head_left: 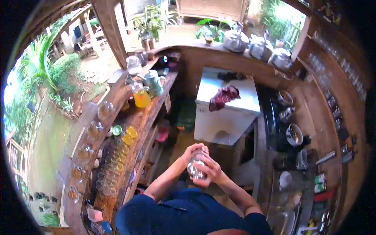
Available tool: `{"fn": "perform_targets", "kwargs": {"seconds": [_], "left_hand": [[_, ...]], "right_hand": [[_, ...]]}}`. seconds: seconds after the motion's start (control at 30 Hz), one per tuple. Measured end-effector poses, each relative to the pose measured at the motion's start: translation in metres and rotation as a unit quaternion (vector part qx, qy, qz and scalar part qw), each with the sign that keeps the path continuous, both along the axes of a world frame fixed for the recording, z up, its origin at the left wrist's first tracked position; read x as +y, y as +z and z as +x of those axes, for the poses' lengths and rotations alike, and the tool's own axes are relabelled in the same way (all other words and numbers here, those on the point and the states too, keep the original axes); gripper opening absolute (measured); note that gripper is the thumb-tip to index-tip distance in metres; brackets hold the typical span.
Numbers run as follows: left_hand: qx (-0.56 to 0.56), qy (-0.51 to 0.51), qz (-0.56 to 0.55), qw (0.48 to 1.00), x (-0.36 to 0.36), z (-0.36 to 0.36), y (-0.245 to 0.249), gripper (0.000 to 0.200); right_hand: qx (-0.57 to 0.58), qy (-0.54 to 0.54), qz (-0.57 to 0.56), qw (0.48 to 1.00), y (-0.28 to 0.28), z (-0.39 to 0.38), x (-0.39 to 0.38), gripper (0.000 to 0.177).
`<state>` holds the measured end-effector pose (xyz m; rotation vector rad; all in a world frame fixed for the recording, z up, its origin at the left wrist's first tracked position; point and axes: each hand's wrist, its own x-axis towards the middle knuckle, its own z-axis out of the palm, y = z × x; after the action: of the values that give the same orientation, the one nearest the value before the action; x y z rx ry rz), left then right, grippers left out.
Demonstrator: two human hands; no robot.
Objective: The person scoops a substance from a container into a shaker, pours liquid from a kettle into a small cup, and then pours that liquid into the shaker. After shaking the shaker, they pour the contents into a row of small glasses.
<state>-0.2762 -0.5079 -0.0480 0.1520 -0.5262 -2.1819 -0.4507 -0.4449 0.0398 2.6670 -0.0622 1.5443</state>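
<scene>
Clear glass (196, 166) gripped in both hands, left hand (192, 152) fingers closed over its top, right hand (213, 172) fingers wrapped round its lower side

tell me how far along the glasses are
Looks done: rows of glasses stand on the wooden counter, a few holding yellow drink, near a pitcher of orange liquid. In hand: a clear glass, with the left hand over its top and the right hand wrapped round it. Left: many of the counter glasses look unfilled, though they are too small to be sure.
</scene>
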Motion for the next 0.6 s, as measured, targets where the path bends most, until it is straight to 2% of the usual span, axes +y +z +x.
{"fn": "perform_targets", "kwargs": {"seconds": [0.03,0.07,0.1,0.13,0.17,0.2,0.23,0.27,0.3,0.33,0.37,0.4,0.43,0.47,0.5,0.53,0.57,0.6], "left_hand": [[-0.083,0.016,-0.116,0.990,-0.007,0.004,0.059,0.031],[-0.111,-0.012,-0.254,0.961,-0.025,0.009,0.117,0.033],[-0.167,-0.022,-0.355,0.920,-0.051,0.020,0.153,0.034],[-0.222,-0.061,-0.263,0.937,-0.081,0.028,0.170,0.035],[-0.270,-0.037,-0.220,0.937,-0.129,0.036,0.151,0.035],[-0.230,-0.175,-0.123,0.949,-0.161,0.046,0.152,0.036],[-0.221,-0.173,-0.106,0.954,-0.140,0.050,0.146,0.036],[-0.264,-0.085,-0.240,0.930,-0.135,0.055,0.160,0.038],[-0.306,0.005,-0.370,0.877,-0.129,0.064,0.180,0.040],[-0.304,0.065,-0.401,0.861,-0.103,0.075,0.179,0.043],[-0.249,0.081,-0.374,0.890,-0.085,0.081,0.158,0.043],[-0.179,0.092,-0.302,0.932,-0.083,0.078,0.122,0.041],[-0.123,0.099,-0.137,0.978,-0.089,0.075,0.069,0.038],[-0.147,0.096,-0.122,0.977,-0.098,0.086,0.055,0.037],[-0.172,0.089,-0.107,0.975,-0.100,0.095,0.048,0.037],[-0.160,0.031,-0.171,0.972,-0.110,0.098,0.077,0.037],[-0.153,-0.025,-0.239,0.959,-0.121,0.101,0.111,0.038],[-0.124,-0.037,-0.371,0.920,-0.138,0.098,0.147,0.043]], "right_hand": [[0.018,0.010,-0.073,0.997,0.003,-0.002,-0.027,0.060],[0.033,0.022,-0.147,0.988,0.005,-0.004,-0.053,0.059],[0.044,0.035,-0.218,0.974,0.008,-0.006,-0.080,0.058],[0.144,0.017,-0.090,0.985,0.028,-0.008,-0.126,0.058],[0.199,0.018,-0.013,0.980,0.022,-0.001,-0.126,0.058],[0.246,0.011,0.064,0.967,0.016,0.005,-0.125,0.058],[0.209,0.026,0.051,0.976,0.019,0.010,-0.103,0.059],[0.169,0.039,0.006,0.985,0.039,0.017,-0.107,0.060],[0.121,0.051,-0.043,0.990,0.058,0.028,-0.111,0.061],[0.071,0.061,-0.073,0.993,0.064,0.037,-0.100,0.061],[0.049,0.019,0.019,0.998,0.043,0.048,-0.097,0.056],[0.022,-0.021,0.116,0.993,0.021,0.059,-0.095,0.050],[-0.009,-0.055,0.209,0.976,0.000,0.071,-0.092,0.046],[-0.028,-0.007,0.123,0.992,0.004,0.086,-0.109,0.044],[0.007,-0.007,0.164,0.986,0.005,0.080,-0.112,0.043],[0.042,-0.010,0.204,0.978,0.011,0.076,-0.114,0.043],[0.030,-0.002,0.125,0.992,0.022,0.072,-0.124,0.045],[0.043,-0.001,0.013,0.999,0.037,0.068,-0.142,0.048]]}}
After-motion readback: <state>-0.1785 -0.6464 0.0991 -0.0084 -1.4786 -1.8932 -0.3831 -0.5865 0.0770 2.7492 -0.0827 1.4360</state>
